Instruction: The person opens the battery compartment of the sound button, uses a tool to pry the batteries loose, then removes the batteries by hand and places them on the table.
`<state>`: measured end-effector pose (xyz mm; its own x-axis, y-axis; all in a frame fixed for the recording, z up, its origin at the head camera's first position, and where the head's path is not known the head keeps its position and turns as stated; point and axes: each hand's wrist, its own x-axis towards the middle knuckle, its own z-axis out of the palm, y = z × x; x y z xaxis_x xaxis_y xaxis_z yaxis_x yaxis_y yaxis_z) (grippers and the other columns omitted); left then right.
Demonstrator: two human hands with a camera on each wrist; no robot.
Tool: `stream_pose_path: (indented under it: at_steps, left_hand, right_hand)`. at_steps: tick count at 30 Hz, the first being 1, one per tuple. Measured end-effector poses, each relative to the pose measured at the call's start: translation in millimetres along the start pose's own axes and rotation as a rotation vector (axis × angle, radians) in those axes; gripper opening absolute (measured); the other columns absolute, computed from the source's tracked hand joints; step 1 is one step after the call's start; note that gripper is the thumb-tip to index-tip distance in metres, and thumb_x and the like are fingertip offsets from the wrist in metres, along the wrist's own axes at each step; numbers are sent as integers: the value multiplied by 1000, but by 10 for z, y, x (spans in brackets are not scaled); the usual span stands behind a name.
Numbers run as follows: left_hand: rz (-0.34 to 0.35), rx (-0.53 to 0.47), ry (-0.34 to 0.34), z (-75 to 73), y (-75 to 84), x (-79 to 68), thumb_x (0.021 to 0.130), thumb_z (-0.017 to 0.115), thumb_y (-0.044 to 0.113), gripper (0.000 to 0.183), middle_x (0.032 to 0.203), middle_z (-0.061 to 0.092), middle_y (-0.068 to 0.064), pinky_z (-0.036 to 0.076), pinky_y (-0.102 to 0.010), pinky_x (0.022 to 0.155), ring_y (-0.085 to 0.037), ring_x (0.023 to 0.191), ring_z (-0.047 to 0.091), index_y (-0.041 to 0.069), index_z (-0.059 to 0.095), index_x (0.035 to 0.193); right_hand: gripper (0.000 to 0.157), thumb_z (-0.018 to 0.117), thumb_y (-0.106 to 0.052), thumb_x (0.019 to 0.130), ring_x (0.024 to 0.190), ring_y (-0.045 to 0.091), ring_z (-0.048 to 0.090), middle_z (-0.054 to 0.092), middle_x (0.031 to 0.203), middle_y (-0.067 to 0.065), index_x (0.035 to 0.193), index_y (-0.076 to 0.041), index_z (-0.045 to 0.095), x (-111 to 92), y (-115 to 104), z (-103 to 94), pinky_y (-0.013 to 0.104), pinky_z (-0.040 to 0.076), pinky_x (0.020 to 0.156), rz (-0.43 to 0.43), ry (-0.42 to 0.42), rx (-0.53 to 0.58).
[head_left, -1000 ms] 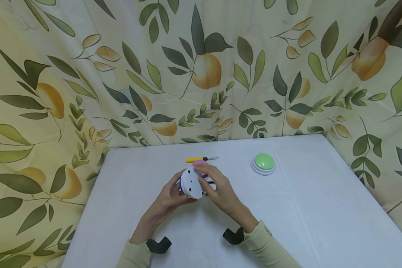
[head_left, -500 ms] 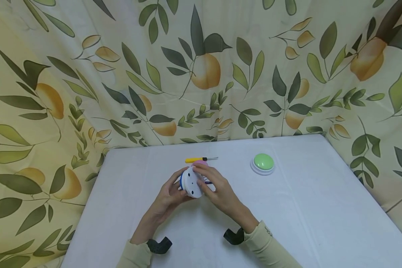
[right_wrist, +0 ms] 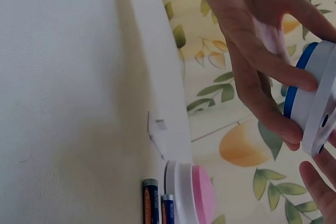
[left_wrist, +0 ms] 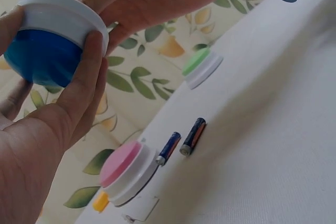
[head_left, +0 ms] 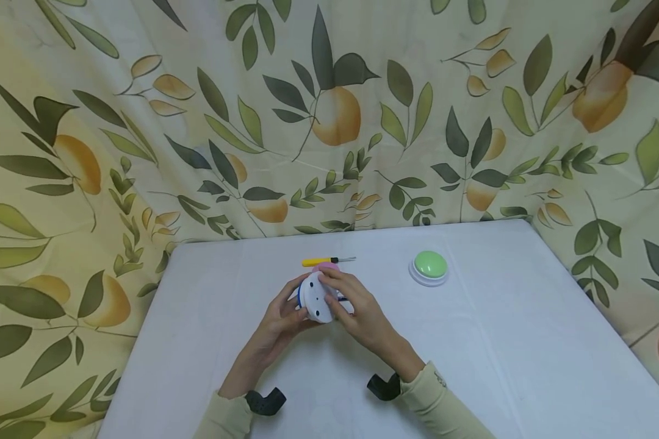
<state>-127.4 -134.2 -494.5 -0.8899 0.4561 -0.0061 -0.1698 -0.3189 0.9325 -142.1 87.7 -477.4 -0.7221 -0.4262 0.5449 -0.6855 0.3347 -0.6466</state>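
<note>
Tilted slightly more edge-on than a second ago — blue-domed push button (head_left: pixel 312 297), above worktop (head_left: pixel 472 341), gripped by left hand (head_left: pixel 281 320), underside touched by right hand (head_left: pixel 359 310), pinch unclear — suggesting unfinished handling.

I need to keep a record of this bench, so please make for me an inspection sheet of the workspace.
Surface: white table, smooth-looking.
Job's things: blue-and-white round device, held off the table, tilted, its white base showing holes.
Clutter: pink-topped device with two batteries and a small white piece beside it; yellow-handled screwdriver; green-topped device apart.
Grippers: left hand grips the held device; right hand has fingers at its base, pinching unclear.
Cables: nothing seen.
Surroundings: leaf-and-fruit fabric.
</note>
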Motion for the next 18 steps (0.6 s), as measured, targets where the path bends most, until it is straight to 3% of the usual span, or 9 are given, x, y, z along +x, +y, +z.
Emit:
stream_pose_path:
  at_steps: [7, 14, 18]
  left_hand:
    - [-1, -16, -10, -14, -10, 7, 102, 66, 22, 71, 166, 33, -15, 53, -45, 109, -24, 138, 53, 23, 29, 162]
    - [7, -19, -22, -36, -26, -2, 102, 68, 23, 72, 164, 35, -13, 53, -44, 107, -23, 135, 54, 23, 30, 162]
    - [-3, -7, -24, -43, -22, -2, 100, 69, 25, 72, 165, 34, -14, 53, -45, 107, -25, 135, 53, 23, 31, 161]
  right_hand:
    - [46, 66, -8, 102, 141, 28, 54, 56, 154, 9, 147, -12, 57, -4, 38, 18, 43, 60, 99, -6, 11, -1]
    - [41, 66, -8, 102, 139, 25, 56, 59, 149, 7, 142, -14, 59, -2, 65, 43, 44, 53, 110, -13, 35, -18]
    - [38, 66, -6, 102, 127, 24, 61, 61, 145, 7, 139, -13, 60, -8, 86, 63, 47, 57, 103, 9, 57, -13]
